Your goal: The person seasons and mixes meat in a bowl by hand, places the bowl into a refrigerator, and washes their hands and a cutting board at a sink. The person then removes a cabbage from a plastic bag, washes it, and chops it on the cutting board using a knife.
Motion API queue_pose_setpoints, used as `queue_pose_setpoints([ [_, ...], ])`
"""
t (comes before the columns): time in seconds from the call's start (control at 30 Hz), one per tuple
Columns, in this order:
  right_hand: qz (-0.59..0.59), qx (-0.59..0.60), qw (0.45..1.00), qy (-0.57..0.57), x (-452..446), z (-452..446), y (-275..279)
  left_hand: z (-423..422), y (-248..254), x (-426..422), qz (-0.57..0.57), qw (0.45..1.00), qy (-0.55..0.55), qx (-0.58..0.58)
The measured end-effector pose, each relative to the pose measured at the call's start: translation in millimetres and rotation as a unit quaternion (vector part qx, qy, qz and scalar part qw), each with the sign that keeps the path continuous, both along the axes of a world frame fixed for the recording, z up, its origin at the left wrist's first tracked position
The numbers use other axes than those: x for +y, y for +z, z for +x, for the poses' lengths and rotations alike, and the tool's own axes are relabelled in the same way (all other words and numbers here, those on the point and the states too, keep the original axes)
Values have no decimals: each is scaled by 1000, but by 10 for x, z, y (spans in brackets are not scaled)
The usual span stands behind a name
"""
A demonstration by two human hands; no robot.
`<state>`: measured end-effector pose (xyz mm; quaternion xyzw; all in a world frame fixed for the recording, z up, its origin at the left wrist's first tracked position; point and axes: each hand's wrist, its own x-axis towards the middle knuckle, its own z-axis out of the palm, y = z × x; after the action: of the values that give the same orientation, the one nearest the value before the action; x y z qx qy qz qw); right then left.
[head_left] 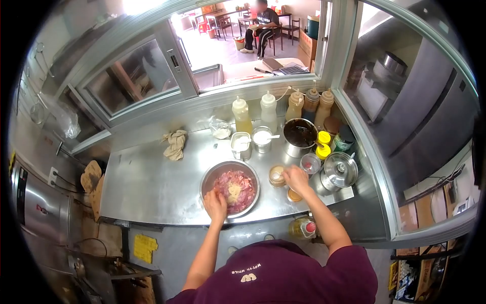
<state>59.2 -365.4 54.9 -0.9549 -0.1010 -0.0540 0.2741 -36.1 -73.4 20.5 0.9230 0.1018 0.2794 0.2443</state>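
A steel mixing bowl [204, 178] stands on the counter, with raw chopped meat [242, 178] inside and a pale yellowish heap [234, 193] on top of the meat. My left hand [216, 204] is closed over the bowl's near left rim, its fingers reaching inside beside the meat. To the right, my right hand [295, 178] is held at the edge of a small jar [276, 176] of pale contents. Its fingers are pinched together; whatever they hold is hidden. An orange-brown round lid or jar [294, 195] sits below that hand.
Squeeze bottles [268, 111] line the back. A pot of dark sauce [299, 137], white-filled containers [262, 139], yellow-capped jars [323, 151] and a lidded pot [340, 171] crowd the right. A cloth [174, 145] lies back left. Beyond the window a person [263, 28] sits.
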Motion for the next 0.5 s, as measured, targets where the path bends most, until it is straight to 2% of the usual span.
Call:
queue_pose_setpoints([
  [0.17, 70, -28, 997, 17, -49, -87, 77, 14, 21, -22, 13, 1000, 6, -1],
  [0.5, 87, -111, 989, 31, -116, -195, -3, 19, 20, -24, 4, 1000, 4, -12],
])
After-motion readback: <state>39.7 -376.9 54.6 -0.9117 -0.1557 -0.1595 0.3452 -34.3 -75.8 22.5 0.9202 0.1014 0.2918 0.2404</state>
